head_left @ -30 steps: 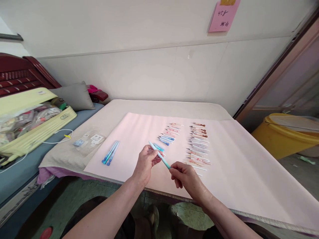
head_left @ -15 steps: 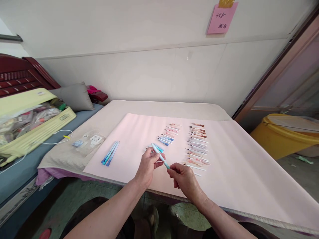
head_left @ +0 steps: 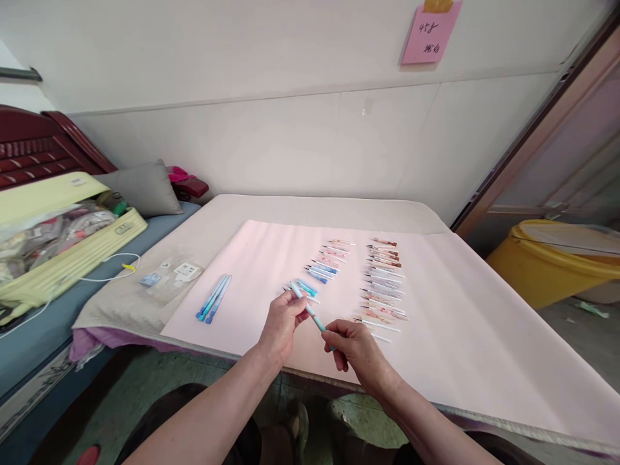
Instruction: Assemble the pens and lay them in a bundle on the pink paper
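A light blue pen point(head_left: 306, 306) is held between both hands above the near edge of a pink sheet point(head_left: 436, 323). My left hand point(head_left: 282, 321) pinches its upper barrel; my right hand point(head_left: 357, 352) grips its lower end. Behind the hands lie two rows of small pens: a blue and pink row point(head_left: 325, 265) and a longer brown and white row point(head_left: 383, 284). Three blue pens point(head_left: 214, 298) lie together to the left on the sheet.
A plastic packet point(head_left: 169, 272) rests on the cloth left of the sheet. A yellow case point(head_left: 62, 248) full of items sits on the bed at far left, with a grey pillow point(head_left: 140, 187). A yellow bin point(head_left: 557, 261) stands at right. A pink note point(head_left: 429, 32) hangs on the wall.
Both hands have drawn slightly nearer to me with the pen still between them; the pen's tip now points a little lower.
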The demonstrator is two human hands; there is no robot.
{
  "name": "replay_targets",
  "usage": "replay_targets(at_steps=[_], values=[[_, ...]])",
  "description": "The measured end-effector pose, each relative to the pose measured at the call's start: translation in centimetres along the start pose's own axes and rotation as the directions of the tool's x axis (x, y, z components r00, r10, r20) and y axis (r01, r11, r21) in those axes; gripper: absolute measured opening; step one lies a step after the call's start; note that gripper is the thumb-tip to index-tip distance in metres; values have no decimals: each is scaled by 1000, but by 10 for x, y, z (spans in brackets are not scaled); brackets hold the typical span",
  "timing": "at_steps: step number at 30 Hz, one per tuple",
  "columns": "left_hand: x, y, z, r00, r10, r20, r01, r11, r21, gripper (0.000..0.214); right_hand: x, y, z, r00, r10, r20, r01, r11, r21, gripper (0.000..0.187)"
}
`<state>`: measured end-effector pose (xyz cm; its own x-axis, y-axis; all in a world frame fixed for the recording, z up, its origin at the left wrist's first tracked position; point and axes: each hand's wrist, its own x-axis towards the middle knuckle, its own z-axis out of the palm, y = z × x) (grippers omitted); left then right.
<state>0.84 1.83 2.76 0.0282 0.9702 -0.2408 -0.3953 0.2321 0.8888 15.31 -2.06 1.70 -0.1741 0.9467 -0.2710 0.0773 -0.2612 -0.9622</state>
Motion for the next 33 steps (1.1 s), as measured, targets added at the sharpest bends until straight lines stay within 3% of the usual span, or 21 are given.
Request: replay_targets(at_steps=[5, 10, 17, 23, 29, 33], values=[[0, 2, 1, 998, -30, 52, 33, 998, -44, 23, 2, 0, -1, 1000, 8, -23, -9, 1000, -17, 20], [-1, 2, 0, 998, 59, -20, -57, 995, 76, 21, 4, 5, 2, 998, -41, -44, 36, 994, -102, 19], [2, 2, -3, 1000, 10, 15, -10, 1000, 18, 28, 4, 7, 1, 1000, -16, -12, 16, 998, -64, 19], [3, -2, -2, 996, 57, -68, -49, 992, 114, 26, 5, 10, 2, 998, -53, -32, 48, 989, -139, 18], [1, 0, 1, 996, 70, -61, -66, 995, 75, 31, 2, 7, 1, 998, 12, 59, -18, 995, 102, 20], [-1, 1, 3, 997, 70, -31, -69, 997, 26, 32, 0, 7, 0, 984, 78, 163, -131, 927, 351, 21]])
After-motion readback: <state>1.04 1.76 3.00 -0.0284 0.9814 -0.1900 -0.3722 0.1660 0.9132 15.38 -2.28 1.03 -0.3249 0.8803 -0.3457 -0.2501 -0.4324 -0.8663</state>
